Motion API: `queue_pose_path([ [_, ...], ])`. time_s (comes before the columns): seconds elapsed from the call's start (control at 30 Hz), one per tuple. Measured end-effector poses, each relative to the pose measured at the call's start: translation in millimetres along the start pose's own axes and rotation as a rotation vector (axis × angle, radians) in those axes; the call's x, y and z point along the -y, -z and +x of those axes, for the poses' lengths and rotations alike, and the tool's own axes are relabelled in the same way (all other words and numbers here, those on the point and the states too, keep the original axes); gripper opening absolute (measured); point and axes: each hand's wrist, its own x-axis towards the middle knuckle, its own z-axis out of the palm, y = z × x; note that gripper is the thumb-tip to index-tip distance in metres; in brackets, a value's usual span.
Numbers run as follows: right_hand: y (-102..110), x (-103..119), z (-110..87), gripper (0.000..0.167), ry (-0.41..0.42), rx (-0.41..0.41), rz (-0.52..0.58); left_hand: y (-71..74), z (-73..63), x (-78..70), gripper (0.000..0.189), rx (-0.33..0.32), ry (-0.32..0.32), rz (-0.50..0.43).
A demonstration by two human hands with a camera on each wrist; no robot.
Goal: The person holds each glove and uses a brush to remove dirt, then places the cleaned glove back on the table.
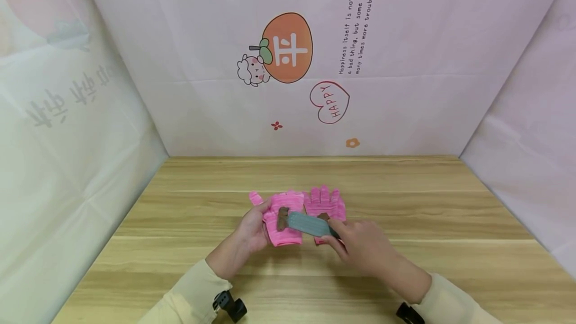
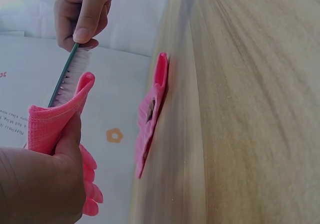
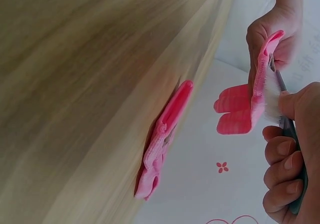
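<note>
My left hand [image 1: 249, 231] grips a pink knit glove [image 1: 285, 236] at its side, holding it above the table; the fingers of that glove hang down in the wrist views. A brown patch [image 1: 282, 219] is on its face. In my right hand [image 1: 366, 244] I hold a brush by its handle, its green back [image 1: 307, 224] facing up. White bristles [image 3: 272, 96] face the held glove and appear to touch it in the right wrist view. A second pink glove [image 1: 325, 205] lies on the table beside it, partly hidden by the brush and right hand.
The wooden tabletop [image 1: 202, 199] extends around both hands. A white printed backdrop [image 1: 216, 114] stands at its far edge, with white sheets [image 1: 531, 139] along both sides. Dark wrist devices [image 1: 230, 306] sit at the sleeves.
</note>
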Motion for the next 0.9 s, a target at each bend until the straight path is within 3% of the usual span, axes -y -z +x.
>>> queue_pose_path([
  [0.37,7.6,-7.7,-6.6,0.031,-0.026,-0.015,-0.052,2.8,0.8,-4.3,0.025,0.003,0.008,-0.027],
  [0.7,11.6,-4.2,7.1,0.051,-0.01,-0.055,-0.038,1.9,0.1,-3.1,0.03,0.004,0.014,-0.014],
  [0.9,10.6,5.9,20.4,0.053,0.033,-0.068,-0.03,-2.6,-0.5,-1.2,0.028,0.02,0.04,-0.027],
])
